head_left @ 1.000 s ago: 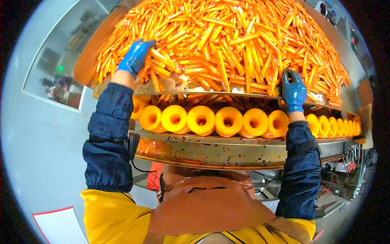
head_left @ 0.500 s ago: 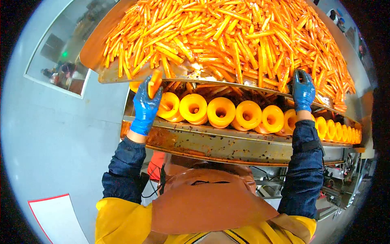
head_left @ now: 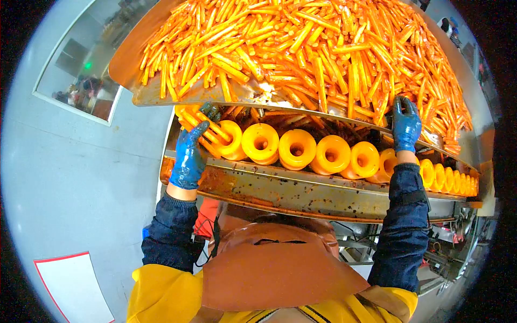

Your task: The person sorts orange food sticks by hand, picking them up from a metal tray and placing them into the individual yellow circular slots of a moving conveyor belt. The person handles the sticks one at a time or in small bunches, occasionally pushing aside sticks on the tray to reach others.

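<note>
My left hand [head_left: 189, 159], in a blue glove, is closed around a few glossy orange sticks [head_left: 211, 128] that look like oily food sticks. They slant over the leftmost yellow funnel-mouthed cups [head_left: 229, 141]. My right hand [head_left: 405, 124], also gloved in blue, is at the front lip of the metal tray [head_left: 141, 96], with fingers curled together against the heap of orange sticks [head_left: 291, 48]. What lies inside its fingers is hidden.
A curved row of yellow cups [head_left: 297, 149] runs below the tray lip. A stained metal ledge [head_left: 291, 188] lies in front of it. A brown apron [head_left: 280, 280] covers my front. A window [head_left: 81, 70] is in the wall at left.
My left hand has lowered slightly and turned, bringing its orange sticks down to the leftmost cups. My right hand has stayed at the tray lip. The view has shifted slightly.
</note>
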Motion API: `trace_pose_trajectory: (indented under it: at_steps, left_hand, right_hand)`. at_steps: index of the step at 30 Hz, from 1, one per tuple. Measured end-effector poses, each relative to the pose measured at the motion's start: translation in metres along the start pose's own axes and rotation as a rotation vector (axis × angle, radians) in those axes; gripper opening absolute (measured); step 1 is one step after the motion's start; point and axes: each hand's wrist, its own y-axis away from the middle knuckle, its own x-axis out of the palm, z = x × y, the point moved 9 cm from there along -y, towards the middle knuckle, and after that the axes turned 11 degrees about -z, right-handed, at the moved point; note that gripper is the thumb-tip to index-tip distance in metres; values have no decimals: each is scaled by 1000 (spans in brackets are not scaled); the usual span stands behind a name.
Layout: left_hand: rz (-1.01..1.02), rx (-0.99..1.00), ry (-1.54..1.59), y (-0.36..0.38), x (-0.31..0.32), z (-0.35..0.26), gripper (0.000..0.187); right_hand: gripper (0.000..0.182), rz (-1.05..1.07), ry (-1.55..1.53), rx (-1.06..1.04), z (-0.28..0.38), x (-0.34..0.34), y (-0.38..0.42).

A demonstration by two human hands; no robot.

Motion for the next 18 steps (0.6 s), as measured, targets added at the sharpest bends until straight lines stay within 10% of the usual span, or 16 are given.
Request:
trace_pose_trajectory:
  at_steps: [18]
  left_hand:
    - [-126, 160, 19, -13, -32, -19, 42]
  right_hand:
    - [32, -17, 6, -20, -6, 4, 1]
